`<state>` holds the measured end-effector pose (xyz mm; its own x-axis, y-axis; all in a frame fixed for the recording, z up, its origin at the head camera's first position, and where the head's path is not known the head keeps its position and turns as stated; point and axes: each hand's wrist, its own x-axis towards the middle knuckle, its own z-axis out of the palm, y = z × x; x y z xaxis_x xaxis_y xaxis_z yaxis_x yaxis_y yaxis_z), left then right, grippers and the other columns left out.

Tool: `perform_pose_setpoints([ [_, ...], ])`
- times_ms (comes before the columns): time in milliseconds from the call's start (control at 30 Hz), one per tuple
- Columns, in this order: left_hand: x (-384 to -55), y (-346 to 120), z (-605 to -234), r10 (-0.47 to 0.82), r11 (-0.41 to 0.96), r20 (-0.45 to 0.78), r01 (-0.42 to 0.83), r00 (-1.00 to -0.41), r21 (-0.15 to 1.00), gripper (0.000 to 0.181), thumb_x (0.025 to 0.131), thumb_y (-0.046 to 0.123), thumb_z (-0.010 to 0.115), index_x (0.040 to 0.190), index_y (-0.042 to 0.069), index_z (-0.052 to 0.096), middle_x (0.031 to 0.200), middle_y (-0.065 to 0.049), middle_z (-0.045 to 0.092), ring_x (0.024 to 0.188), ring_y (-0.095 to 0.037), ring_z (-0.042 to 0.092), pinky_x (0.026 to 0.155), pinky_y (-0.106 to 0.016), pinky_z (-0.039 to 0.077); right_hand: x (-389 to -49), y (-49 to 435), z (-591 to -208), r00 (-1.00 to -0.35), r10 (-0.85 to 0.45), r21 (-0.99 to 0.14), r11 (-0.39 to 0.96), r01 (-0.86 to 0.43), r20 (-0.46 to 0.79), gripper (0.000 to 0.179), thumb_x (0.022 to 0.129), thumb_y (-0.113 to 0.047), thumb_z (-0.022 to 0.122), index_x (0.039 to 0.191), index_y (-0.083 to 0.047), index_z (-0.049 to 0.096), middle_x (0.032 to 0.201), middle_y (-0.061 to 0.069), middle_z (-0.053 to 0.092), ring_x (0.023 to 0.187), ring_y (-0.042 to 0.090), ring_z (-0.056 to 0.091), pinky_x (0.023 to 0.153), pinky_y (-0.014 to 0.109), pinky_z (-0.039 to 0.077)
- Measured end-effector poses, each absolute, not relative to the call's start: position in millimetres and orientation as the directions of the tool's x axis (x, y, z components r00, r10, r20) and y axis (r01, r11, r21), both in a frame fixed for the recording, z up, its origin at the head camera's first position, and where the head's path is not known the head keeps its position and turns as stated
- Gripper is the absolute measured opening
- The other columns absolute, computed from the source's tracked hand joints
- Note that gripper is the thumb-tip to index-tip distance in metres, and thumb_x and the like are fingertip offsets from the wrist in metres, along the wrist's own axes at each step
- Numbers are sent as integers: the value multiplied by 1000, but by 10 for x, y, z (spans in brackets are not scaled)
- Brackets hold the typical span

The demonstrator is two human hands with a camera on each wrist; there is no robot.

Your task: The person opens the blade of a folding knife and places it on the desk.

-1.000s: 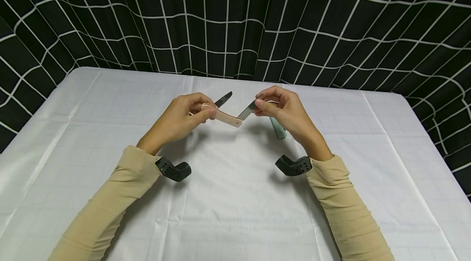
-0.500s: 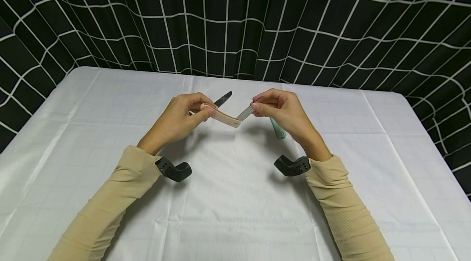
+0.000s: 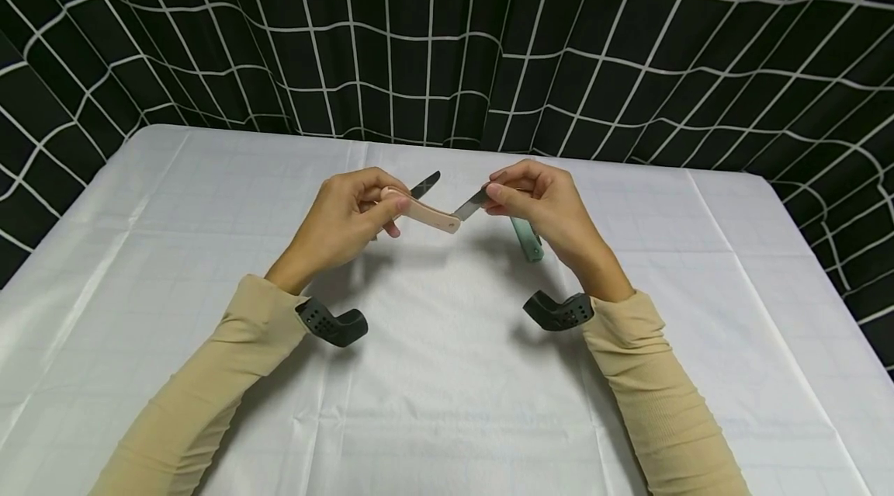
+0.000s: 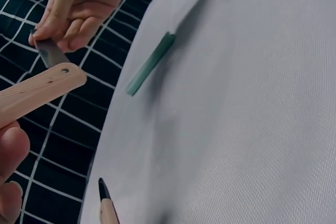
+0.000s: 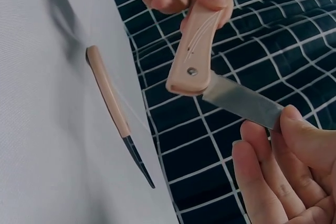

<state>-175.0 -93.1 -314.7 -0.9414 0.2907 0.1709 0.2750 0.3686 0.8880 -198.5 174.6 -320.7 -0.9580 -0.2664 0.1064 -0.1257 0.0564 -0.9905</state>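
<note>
My left hand [image 3: 338, 216] grips the pale pink handle of a folding knife [image 3: 431, 216] above the table, thumb along its side. The fingertips of my right hand [image 3: 545, 193] pinch the knife's blade [image 5: 241, 102] near its tip. The blade stands out at an angle from the handle, joined at the rivet, as the right wrist view shows. Behind my left hand a second pink folding knife [image 5: 108, 92] lies on the table with its dark blade out; the head view shows mostly that blade. A green folding knife [image 3: 527, 241] lies folded below my right hand.
A white cloth [image 3: 447, 372] covers the table, with creases running across it. Beyond its far edge hangs a black curtain [image 3: 433, 38] with a white grid. Black wrist-worn devices [image 3: 334, 325] jut inward from both sleeves.
Both hands have lifted the held knife slightly. My right hand shifted a little left along the blade, then back right toward the tip. The two knives on the table have stayed put.
</note>
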Motion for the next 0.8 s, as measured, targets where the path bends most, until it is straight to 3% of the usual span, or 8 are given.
perform_pose_setpoints([
  [233, -1790, -943, -3206, 250, 241, 247, 308, -936, 920, 14, 96, 14, 66, 107, 6, 69, 86, -10, 75, 63, -20, 68, 48, -20, 44, -2000, 1792, -3205, -961, -262, -996, -21, -87, 89, 6, 95, 0, 61, 100, -3, 61, 88, -3, 74, 81, 9, 73, 80, 27, 59],
  [400, -1792, -944, -3204, 207, 166, 287, 323, -935, 932, 16, 96, 12, 65, 108, 1, 68, 91, -17, 75, 61, -10, 67, 46, -18, 43, -2003, 1807, -3194, -962, -260, -995, -74, -69, 86, 6, 96, 1, 60, 99, -4, 60, 87, -2, 74, 79, 10, 74, 80, 27, 59],
  [567, -1756, -930, -3123, 182, 144, 277, 304, -944, 942, 17, 96, 6, 63, 110, -3, 66, 99, -25, 73, 61, -8, 68, 49, -19, 48, -1999, 1833, -3176, -959, -264, -992, -108, -72, 99, 4, 96, -1, 60, 99, -4, 60, 88, 0, 75, 79, 11, 74, 80, 28, 59],
  [800, -1756, -961, -3097, 242, 146, 223, 263, -944, 954, 20, 97, 13, 63, 113, 1, 65, 100, -15, 74, 73, -11, 71, 56, -21, 51, -1991, 1830, -3134, -962, -235, -982, -154, -106, 141, 7, 96, 1, 59, 100, -4, 58, 87, 2, 72, 78, 11, 74, 79, 27, 59],
])
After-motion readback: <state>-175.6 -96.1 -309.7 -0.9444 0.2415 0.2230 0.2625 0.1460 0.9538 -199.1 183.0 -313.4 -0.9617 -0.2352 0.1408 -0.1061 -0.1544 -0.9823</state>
